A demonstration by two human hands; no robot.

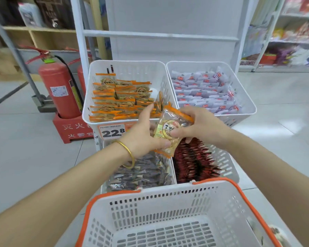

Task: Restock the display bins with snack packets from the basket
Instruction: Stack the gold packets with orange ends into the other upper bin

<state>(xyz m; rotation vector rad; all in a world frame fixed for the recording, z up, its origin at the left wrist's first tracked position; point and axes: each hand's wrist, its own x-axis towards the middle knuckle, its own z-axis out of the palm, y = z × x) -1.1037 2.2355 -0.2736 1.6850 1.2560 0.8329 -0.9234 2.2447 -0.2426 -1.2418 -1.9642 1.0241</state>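
Orange-edged packet (169,134) is hovering just before the upper-left bin (87,106) — left hand (143,134) and right hand (202,125) are both pinching it. Basket (168,197) is looking nearly empty — restocking is probably ending.

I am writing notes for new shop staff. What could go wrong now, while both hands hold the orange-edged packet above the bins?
1. The clear, orange-edged snack packet, pinched by the left hand and right hand, hangs over the lower bins; if it slips, it may fall among the red-and-black packets or the dark packets there.
2. Orange packets already reach the front rim of the white plastic upper-left bin, so one more may slide off.
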